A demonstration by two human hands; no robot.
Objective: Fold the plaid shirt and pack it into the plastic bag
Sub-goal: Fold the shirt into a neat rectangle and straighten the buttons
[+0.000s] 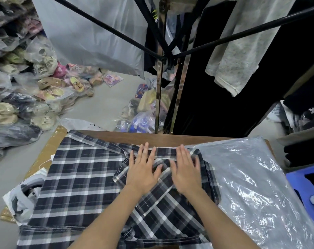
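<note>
The plaid shirt (77, 177) is showing dark blue-black squares with white and grey lines crossing them. The plastic bag (251, 186) is looking see-through and shiny, with grey showing through it. The tabletop (152, 137) is showing brown wood. A plastic thing (300, 178) is showing bright blue. A pale grey cloth (242, 42) and a black cloth (215, 97) are hanging. Pink, yellow and tan slippers (77, 84) are lying on the grey floor (106, 108).

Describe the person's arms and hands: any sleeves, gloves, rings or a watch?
Both forearms are bare down to the frame's edge, with no sleeves in view. The left hand and right hand wear no gloves. No rings, watch or bracelets show.
</note>
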